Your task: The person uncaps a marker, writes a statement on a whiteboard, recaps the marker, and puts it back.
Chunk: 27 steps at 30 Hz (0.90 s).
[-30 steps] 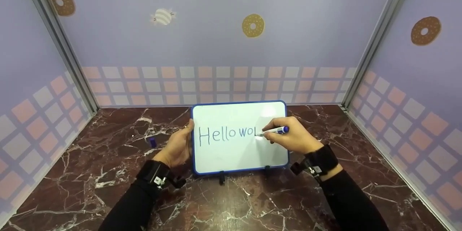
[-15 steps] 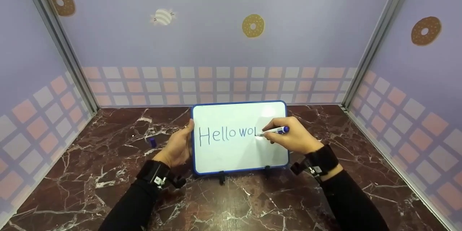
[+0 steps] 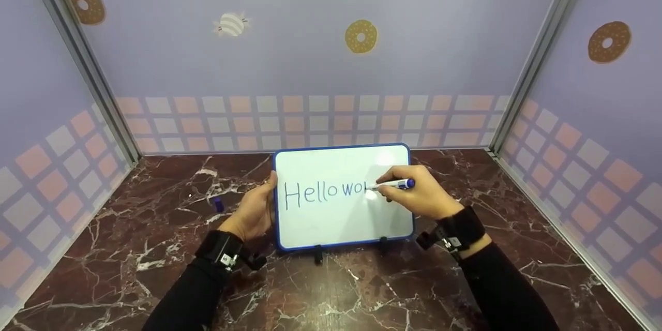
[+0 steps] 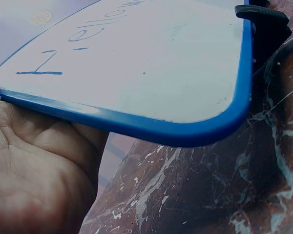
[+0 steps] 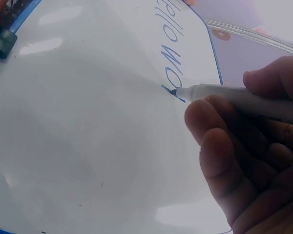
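Observation:
A small blue-framed whiteboard [image 3: 331, 227] leans upright on black feet, with "Hello wo" and part of another letter written across it in blue. My left hand [image 3: 253, 212] grips its left edge, thumb at the front and the other fingers hidden behind the board; in the left wrist view the palm [image 4: 44, 170] lies beneath the blue frame [image 4: 185, 134]. Between thumb and fingers, my right hand [image 3: 421, 194] pinches a white marker [image 3: 395, 184] with a blue end. In the right wrist view the marker's tip [image 5: 174, 91] meets the stroke after the "o".
A blue marker cap [image 3: 219, 204] lies on the dark red marbled table [image 3: 331, 295], left of the board. A black foot [image 3: 318, 255] juts forward under the board's lower edge. Purple walls [image 3: 310, 62] with pink and white checks enclose the table on three sides.
The marker tip has moved slightly up along the last stroke, and my right hand has risen a little with it. My left hand and the whiteboard keep their place.

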{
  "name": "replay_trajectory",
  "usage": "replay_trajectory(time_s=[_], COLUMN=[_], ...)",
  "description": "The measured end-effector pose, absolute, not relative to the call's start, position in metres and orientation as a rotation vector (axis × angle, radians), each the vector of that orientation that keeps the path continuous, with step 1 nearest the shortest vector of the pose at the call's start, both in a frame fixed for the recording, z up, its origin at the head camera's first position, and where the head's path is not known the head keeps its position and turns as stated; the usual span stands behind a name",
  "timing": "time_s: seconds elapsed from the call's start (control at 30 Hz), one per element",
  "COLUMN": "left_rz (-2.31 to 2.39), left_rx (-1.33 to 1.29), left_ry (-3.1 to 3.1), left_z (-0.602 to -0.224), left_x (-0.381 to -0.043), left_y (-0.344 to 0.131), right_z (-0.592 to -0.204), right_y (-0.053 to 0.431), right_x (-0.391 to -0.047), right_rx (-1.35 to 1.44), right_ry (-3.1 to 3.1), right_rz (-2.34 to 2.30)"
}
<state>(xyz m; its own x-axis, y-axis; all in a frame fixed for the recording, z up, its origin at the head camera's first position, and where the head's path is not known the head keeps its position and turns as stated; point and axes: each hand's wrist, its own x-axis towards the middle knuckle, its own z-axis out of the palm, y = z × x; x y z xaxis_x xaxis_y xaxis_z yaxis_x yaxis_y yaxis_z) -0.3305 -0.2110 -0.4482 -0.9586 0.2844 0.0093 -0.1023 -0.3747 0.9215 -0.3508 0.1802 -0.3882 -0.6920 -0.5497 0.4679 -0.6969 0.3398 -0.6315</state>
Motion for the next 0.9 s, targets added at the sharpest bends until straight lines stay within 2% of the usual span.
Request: replay_trajectory(time_s=[0.9], left_rz=[2.434], left_rx=[0.218], left_ry=[1.592], left_z=[-0.4464], left_x=[-0.3296], left_y=[-0.2107], right_z=[-0.3828], right_y=[0.181], right_x=[-0.3516], right_rx=[1.049], right_ry=[-2.396], right_rz=[1.265])
